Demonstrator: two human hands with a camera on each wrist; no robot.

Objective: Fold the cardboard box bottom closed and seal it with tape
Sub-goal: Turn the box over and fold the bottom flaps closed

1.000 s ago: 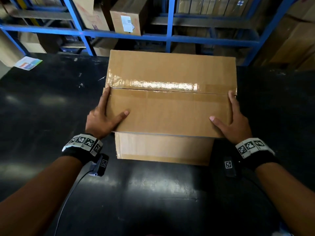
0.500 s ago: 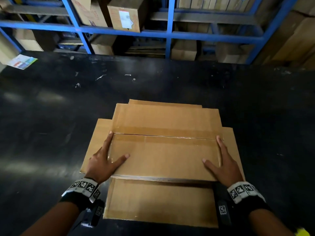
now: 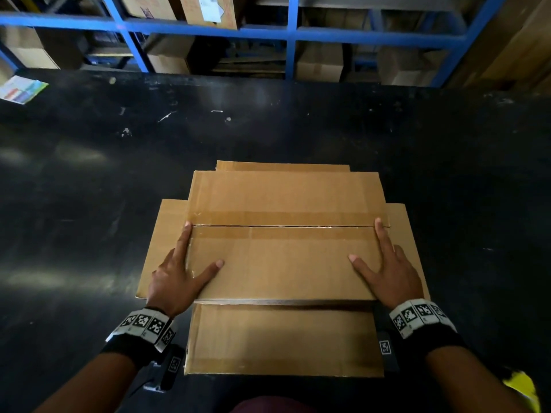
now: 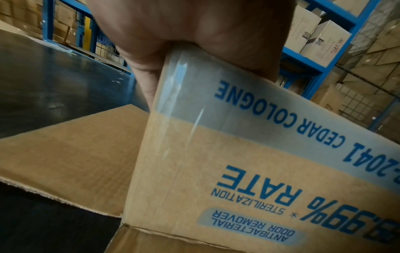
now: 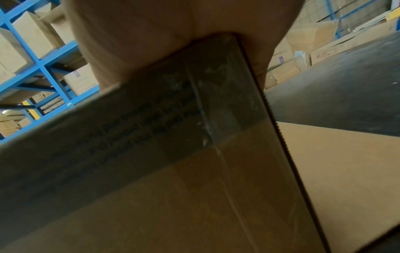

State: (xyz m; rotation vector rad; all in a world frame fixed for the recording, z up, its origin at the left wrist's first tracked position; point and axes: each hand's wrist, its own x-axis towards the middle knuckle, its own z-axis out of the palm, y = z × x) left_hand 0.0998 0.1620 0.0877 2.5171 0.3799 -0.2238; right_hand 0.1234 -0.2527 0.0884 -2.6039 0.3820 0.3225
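A brown cardboard box (image 3: 283,263) stands on the black table (image 3: 89,204) with its closed bottom facing up. Glossy clear tape (image 3: 283,219) runs along the seam between the two closed flaps and down the ends (image 4: 184,85). Four loose flaps splay flat on the table around it, such as the near flap (image 3: 283,338). My left hand (image 3: 179,272) straddles the left top edge, forefinger and thumb straight on top. My right hand (image 3: 387,269) mirrors it on the right edge. The wrist views show each palm (image 4: 173,25) (image 5: 173,34) pressed on a taped corner of the box (image 4: 216,171) (image 5: 194,188).
Blue shelving (image 3: 292,34) with stacked cartons stands behind the table's far edge. A coloured leaflet (image 3: 22,89) lies at the far left of the table. Something yellow (image 3: 521,386) shows at the bottom right corner.
The box came down from a raised position and closer to me, and now sits on its splayed flaps. Both hands kept their places on its side edges.
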